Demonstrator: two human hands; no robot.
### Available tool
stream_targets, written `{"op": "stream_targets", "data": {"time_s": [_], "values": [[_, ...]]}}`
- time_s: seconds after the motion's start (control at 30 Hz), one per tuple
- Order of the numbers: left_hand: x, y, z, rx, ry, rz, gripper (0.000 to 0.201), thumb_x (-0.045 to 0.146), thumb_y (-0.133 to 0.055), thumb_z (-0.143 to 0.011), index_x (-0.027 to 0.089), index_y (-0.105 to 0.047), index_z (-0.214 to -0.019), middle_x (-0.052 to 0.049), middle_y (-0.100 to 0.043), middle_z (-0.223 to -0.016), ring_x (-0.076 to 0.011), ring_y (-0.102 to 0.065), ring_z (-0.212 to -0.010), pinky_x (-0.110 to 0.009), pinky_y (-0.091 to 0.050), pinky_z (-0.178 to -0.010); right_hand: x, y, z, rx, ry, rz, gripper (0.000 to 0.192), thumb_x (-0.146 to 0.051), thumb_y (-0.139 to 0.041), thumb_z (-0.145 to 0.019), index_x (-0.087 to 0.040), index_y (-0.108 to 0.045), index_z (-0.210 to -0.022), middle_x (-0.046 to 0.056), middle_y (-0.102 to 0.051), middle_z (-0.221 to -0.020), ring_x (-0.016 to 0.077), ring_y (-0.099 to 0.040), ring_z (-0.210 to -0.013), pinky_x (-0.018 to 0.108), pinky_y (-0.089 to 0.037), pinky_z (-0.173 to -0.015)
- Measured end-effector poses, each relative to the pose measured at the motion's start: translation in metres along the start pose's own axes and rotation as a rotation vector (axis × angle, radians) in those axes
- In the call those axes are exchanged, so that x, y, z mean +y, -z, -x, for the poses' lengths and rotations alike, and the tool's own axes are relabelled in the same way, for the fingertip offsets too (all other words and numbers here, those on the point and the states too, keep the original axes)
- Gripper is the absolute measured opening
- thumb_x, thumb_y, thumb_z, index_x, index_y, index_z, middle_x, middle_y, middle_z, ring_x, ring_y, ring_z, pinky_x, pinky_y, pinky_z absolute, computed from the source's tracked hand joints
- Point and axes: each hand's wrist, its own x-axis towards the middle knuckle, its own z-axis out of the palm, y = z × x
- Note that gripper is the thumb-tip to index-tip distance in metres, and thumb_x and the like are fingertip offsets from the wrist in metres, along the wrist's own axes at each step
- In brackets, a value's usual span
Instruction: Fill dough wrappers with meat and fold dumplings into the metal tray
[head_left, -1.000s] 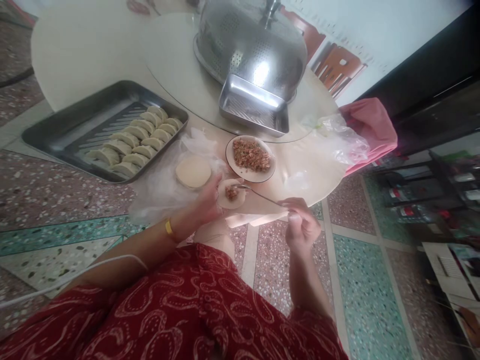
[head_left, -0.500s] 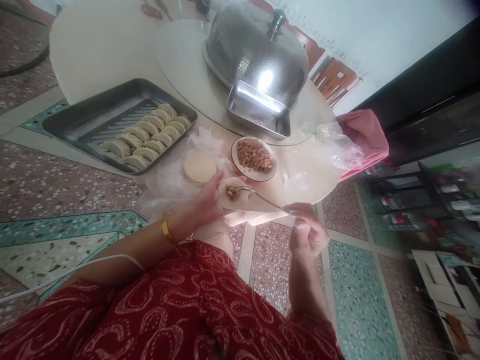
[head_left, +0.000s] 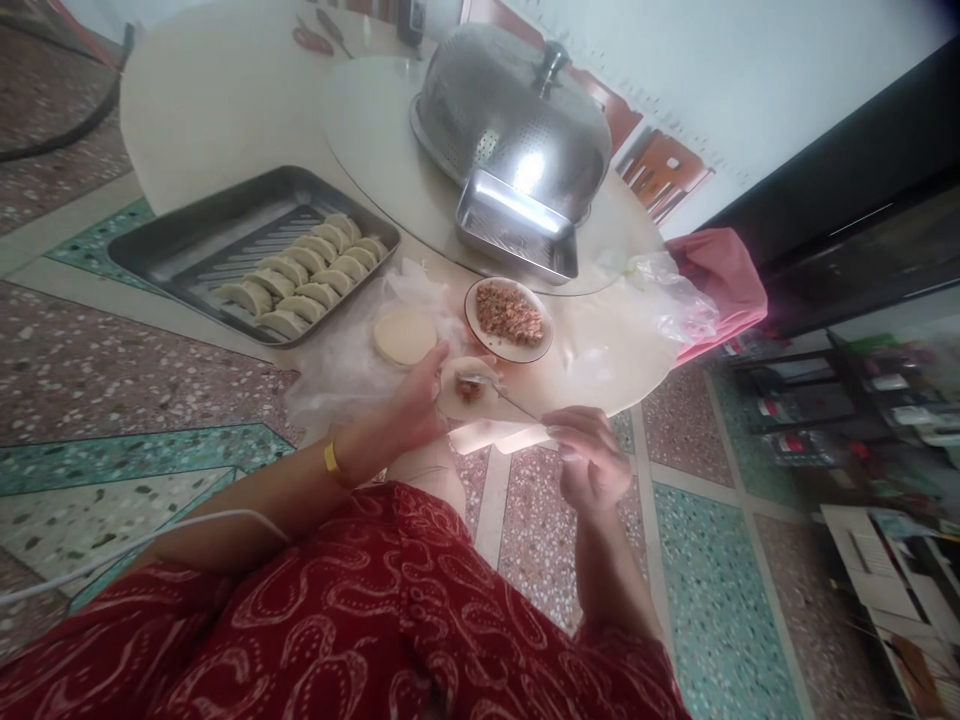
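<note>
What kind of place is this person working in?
Most likely a home dining room: a round table with a turntable, a domed metal food cover, a tray of folded dumplings and a speckled tile floor.

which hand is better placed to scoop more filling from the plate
Right. The right hand already grips the spoon, whose bowl rests on the wrapper just below the filling plate. The left hand is cupped under that wrapper, so it is occupied.

The left hand (head_left: 409, 405) cups a round wrapper (head_left: 466, 388) with filling on it. The right hand (head_left: 589, 455) pinches a spoon (head_left: 499, 392) whose bowl rests on that filling, near the plate of filling (head_left: 508, 318).
</note>
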Motion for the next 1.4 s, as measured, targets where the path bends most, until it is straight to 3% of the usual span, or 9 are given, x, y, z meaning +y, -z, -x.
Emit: {"op": "stream_targets", "data": {"time_s": [0.17,0.37,0.5,0.63,0.73,0.8,0.93,1.07,1.4], "values": [[0.001,-0.004,0.003,0.035,-0.012,0.011,0.059,0.049,-0.026,-0.101,0.007,-0.057,-0.129,-0.017,-0.073,-0.094,-0.0264,-0.072,-0.084,-0.038,-0.058,-0.076,0.025,-0.009,0.005,0.199,-0.064,0.126,0.018,-0.027,-0.053,-0.096,-0.030,-0.068,-0.106,0.003,-0.075,-0.089,0.0201,-0.071,-0.082,0.038,-0.056,-0.068],[-0.002,-0.006,0.005,0.067,-0.017,-0.023,0.061,0.048,-0.024,-0.102,0.005,-0.055,-0.131,-0.019,-0.074,-0.093,-0.0261,-0.072,-0.082,-0.035,-0.057,-0.072,0.081,-0.048,0.034,0.189,-0.336,0.133,0.024,-0.038,-0.052,-0.095,-0.022,-0.071,-0.096,0.006,-0.075,-0.088,0.0203,-0.069,-0.086,0.037,-0.056,-0.077],[-0.005,-0.005,0.004,0.010,-0.017,-0.053,0.061,0.047,-0.024,-0.102,0.005,-0.052,-0.135,-0.020,-0.073,-0.096,-0.0274,-0.072,-0.086,-0.036,-0.056,-0.074,0.094,-0.062,0.048,0.289,-0.478,0.132,0.029,-0.036,-0.045,-0.098,-0.020,-0.066,-0.110,0.009,-0.073,-0.098,0.0195,-0.069,-0.091,0.035,-0.057,-0.078],[-0.010,-0.009,0.005,-0.009,0.003,-0.073,0.061,0.047,-0.026,-0.102,0.004,-0.050,-0.137,-0.020,-0.073,-0.096,-0.0276,-0.072,-0.086,-0.038,-0.056,-0.078,0.072,-0.051,0.052,0.409,-0.557,0.147,0.033,-0.036,-0.045,-0.098,-0.022,-0.059,-0.123,0.011,-0.067,-0.114,0.0208,-0.065,-0.106,0.039,-0.055,-0.087],[-0.017,-0.010,0.007,-0.018,0.028,-0.081,0.059,0.047,-0.029,-0.101,0.006,-0.049,-0.139,-0.020,-0.073,-0.097,-0.0288,-0.072,-0.087,-0.041,-0.055,-0.080,0.037,-0.037,0.049,0.492,-0.554,0.148,0.025,-0.039,-0.051,-0.094,-0.024,-0.068,-0.105,0.007,-0.066,-0.104,0.0216,-0.063,-0.103,0.041,-0.052,-0.089],[-0.023,-0.009,0.009,-0.032,0.080,-0.064,0.058,0.047,-0.032,-0.101,0.008,-0.049,-0.140,-0.020,-0.073,-0.102,-0.0290,-0.071,-0.090,-0.042,-0.054,-0.084,0.015,-0.034,0.044,0.399,-0.630,0.051,0.028,-0.044,-0.052,-0.092,-0.025,-0.072,-0.089,0.006,-0.067,-0.097,0.0224,-0.064,-0.098,0.041,-0.052,-0.087],[-0.036,-0.006,0.014,-0.011,0.128,-0.021,0.051,0.042,-0.035,-0.101,0.010,-0.051,-0.138,-0.017,-0.071,-0.110,-0.0246,-0.070,-0.093,-0.040,-0.053,-0.089,-0.005,-0.044,0.033,0.061,-1.029,-0.414,0.035,-0.052,-0.056,-0.086,-0.023,-0.074,-0.082,0.004,-0.071,-0.087,0.0203,-0.064,-0.083,0.035,-0.053,-0.075],[-0.043,0.000,0.018,0.045,0.134,-0.048,0.046,0.038,-0.037,-0.101,0.008,-0.059,-0.128,-0.015,-0.072,-0.100,-0.0190,-0.069,-0.074,-0.032,-0.055,-0.073,-0.008,-0.061,0.029,-0.008,-1.304,-0.658,0.030,-0.050,-0.070,-0.070,-0.021,-0.074,-0.076,0.003,-0.073,-0.090,0.0176,-0.061,-0.071,0.029,-0.047,-0.057],[-0.042,0.022,0.029,0.070,0.047,0.063,0.031,0.030,-0.047,-0.098,0.007,-0.067,-0.103,-0.012,-0.073,-0.084,-0.0185,-0.069,-0.074,-0.027,-0.056,-0.071,-0.009,-0.079,0.033,0.024,-1.057,-0.377,0.017,-0.037,-0.066,-0.076,-0.023,-0.071,-0.067,0.005,-0.071,-0.096,0.0210,-0.067,-0.091,0.037,-0.053,-0.083]]}}
